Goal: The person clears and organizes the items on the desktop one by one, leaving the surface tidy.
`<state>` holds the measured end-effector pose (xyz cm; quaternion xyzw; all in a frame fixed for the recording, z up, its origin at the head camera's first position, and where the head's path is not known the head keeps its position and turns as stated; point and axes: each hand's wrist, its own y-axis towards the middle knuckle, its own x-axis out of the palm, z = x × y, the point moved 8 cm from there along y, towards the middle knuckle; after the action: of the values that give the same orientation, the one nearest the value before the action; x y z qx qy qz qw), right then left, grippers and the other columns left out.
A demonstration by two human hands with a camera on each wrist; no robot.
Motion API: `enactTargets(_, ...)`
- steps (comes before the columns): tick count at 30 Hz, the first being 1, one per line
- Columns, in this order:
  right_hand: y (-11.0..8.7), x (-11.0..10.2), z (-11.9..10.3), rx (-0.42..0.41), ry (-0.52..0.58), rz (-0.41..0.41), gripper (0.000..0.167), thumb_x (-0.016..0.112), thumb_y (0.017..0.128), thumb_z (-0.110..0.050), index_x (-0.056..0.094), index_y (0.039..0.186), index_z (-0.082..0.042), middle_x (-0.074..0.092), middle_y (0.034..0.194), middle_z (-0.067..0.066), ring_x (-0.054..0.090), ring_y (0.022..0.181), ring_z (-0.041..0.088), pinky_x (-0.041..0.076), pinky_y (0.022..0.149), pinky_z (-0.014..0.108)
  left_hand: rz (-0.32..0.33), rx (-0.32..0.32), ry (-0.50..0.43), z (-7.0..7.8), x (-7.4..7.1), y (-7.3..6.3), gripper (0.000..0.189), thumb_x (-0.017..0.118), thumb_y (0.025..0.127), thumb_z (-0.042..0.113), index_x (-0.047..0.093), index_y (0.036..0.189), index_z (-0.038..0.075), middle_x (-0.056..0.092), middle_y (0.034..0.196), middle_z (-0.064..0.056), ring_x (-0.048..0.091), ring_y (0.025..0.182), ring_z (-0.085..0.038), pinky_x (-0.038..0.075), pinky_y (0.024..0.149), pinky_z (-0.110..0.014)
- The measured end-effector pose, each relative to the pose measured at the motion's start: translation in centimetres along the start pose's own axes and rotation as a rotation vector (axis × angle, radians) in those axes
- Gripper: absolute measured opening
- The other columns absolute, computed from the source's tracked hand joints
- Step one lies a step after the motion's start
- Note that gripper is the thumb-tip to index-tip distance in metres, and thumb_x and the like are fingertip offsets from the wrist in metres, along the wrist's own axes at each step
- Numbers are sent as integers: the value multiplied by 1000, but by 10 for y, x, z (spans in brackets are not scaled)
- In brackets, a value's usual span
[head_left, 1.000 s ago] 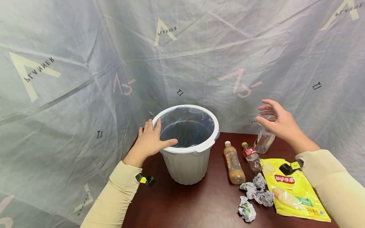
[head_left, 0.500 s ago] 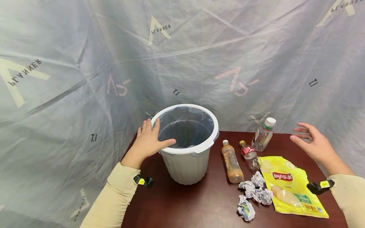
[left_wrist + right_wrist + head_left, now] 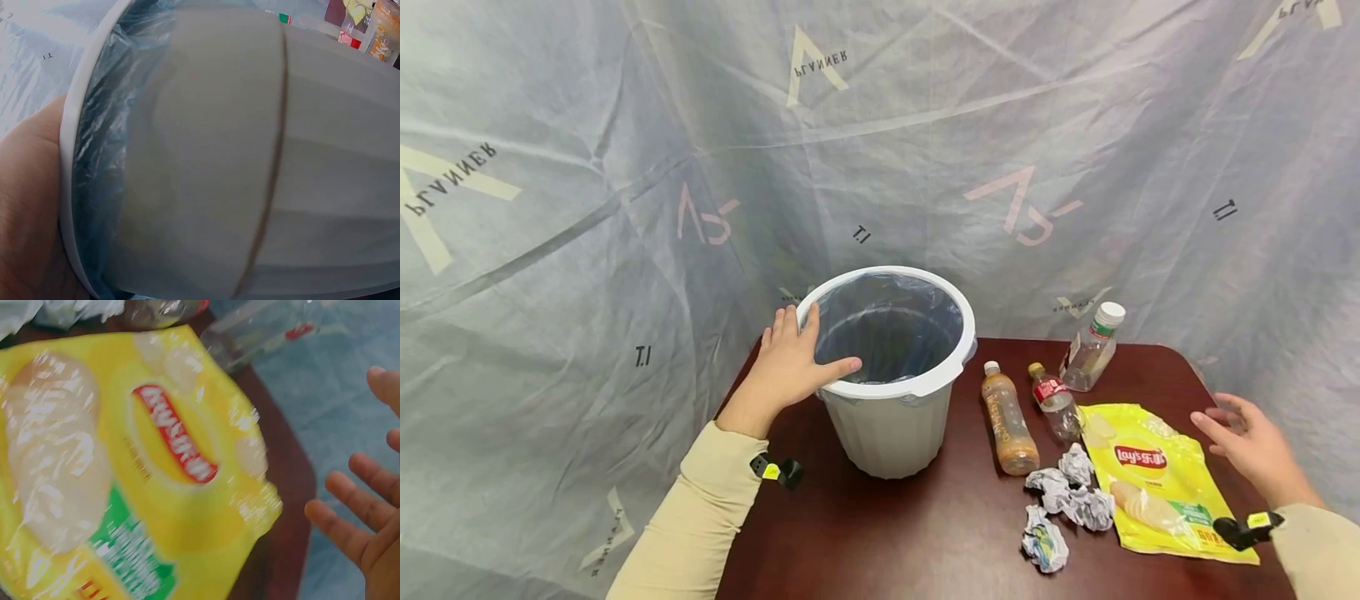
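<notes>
My left hand (image 3: 788,365) rests on the left rim of a white trash can (image 3: 887,437), fingers spread and thumb lying along the front of the rim. A bluish plastic bag (image 3: 103,144) lines the can. At the table's right side my right hand (image 3: 1255,446) hovers beside a yellow Lay's chip bag (image 3: 1150,475), its fingers relaxed with nothing in them. In the right wrist view the fingers (image 3: 350,534) are apart from the bag's edge. Left of the bag lie several crumpled paper balls (image 3: 1067,487).
Behind the paper balls lie an orange-tinted bottle (image 3: 1009,421) and a small red-labelled bottle (image 3: 1055,402). A clear bottle with a white cap (image 3: 1088,350) stands at the back right. The dark red table (image 3: 887,542) meets a grey cloth curtain (image 3: 910,200) behind.
My right hand has moved from in front of the clear bottle, rightward and down, to the right edge of the chip bag. The left hand has stayed on the rim.
</notes>
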<state>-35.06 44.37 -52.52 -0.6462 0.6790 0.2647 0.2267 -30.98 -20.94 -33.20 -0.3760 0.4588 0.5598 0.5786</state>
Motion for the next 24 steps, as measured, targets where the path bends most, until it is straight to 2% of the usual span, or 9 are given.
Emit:
enactTargets(3,-3,7,23,66,-3,-27,91,57,102,-46,13,154,14,36,137,47,61,83,4,59,64,36,1,2,-8,0,0,0,124,52,81,86,5,163,5,-5,165,-29,-9,153,-44,6,120,-61)
enactTargets(5,-5,13,38,124,-5,-38,93,55,102,-49,12,153,16,35,136,48,65,90,24,59,65,39,3,2,-16,0,0,1,124,52,81,86,5,163,5,-5,165,-29,-10,153,-43,6,121,-60)
enactTargets(8,-9,21,56,209,-9,-41,96,55,100,-52,14,151,19,36,135,48,56,106,52,57,62,34,2,0,-27,-1,1,1,125,53,81,86,4,163,6,-6,166,-28,-10,153,-43,6,121,-60)
enactTargets(10,-11,27,62,243,-17,-64,100,56,99,-56,13,150,19,34,136,48,48,114,57,57,67,35,2,-2,-30,-1,1,1,125,53,81,85,3,163,6,-6,166,-28,-9,153,-43,5,121,-60)
enactTargets(13,-12,36,61,226,-59,-112,105,62,95,-57,14,151,17,33,136,47,42,118,59,55,79,47,3,-5,-31,-2,2,1,125,54,81,85,2,163,5,-6,166,-27,-9,153,-43,4,121,-60)
enactTargets(16,-12,43,56,189,-122,-152,105,71,91,-52,16,150,15,36,132,46,46,112,57,54,81,56,0,-6,-32,-1,2,1,125,55,81,84,2,162,5,-6,166,-28,-8,153,-44,3,121,-60)
enactTargets(20,-14,48,56,192,-160,-169,100,78,87,-43,22,150,11,40,127,43,60,90,40,58,66,41,-4,2,-30,2,2,2,125,55,81,84,3,162,4,-6,166,-28,-8,153,-44,3,121,-60)
enactTargets(24,-16,52,58,200,-184,-195,90,77,88,-45,35,148,7,38,132,44,60,82,30,53,62,35,-8,9,-24,5,3,2,123,55,82,83,4,162,4,-5,166,-28,-8,153,-44,5,121,-60)
